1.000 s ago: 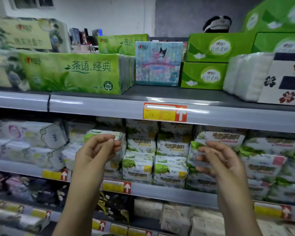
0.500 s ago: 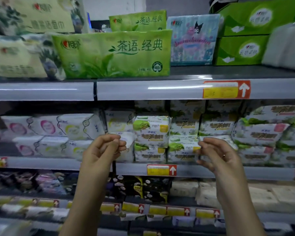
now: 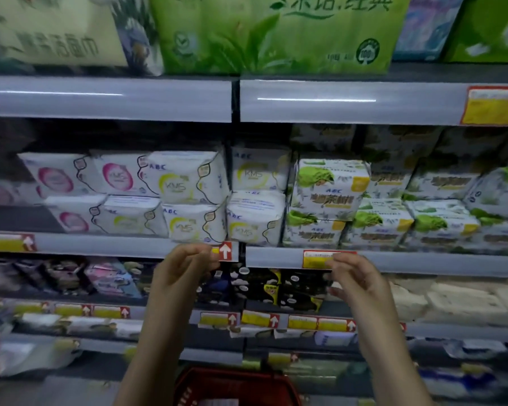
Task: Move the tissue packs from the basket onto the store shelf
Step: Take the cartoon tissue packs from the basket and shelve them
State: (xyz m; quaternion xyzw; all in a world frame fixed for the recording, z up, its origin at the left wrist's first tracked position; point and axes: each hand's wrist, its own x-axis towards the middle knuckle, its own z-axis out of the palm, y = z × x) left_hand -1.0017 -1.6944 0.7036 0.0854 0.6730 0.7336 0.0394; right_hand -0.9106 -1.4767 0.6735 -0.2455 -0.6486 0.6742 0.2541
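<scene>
Both of my hands are raised in front of the shelves and hold nothing. My left hand point(image 3: 185, 268) hovers with loosely curled fingers before the middle shelf's price rail. My right hand point(image 3: 355, 276) is level with it, about a pack's width to the right, fingers loosely bent. A large green tissue pack point(image 3: 276, 33) stands on the top shelf point(image 3: 349, 102), above both hands. The rim of the red basket point(image 3: 235, 385) shows at the bottom edge between my forearms; its contents are hidden.
White sanitary pad packs point(image 3: 188, 183) and green-and-white packs point(image 3: 329, 186) fill the middle shelf behind my hands. Dark packs point(image 3: 264, 288) sit on the shelf below. A pale floral pack point(image 3: 56, 30) stands left of the green tissue pack.
The view has tilted down and shifted left. My hands have dropped from the middle shelf's packs to its price rail, and the red basket has come into view.
</scene>
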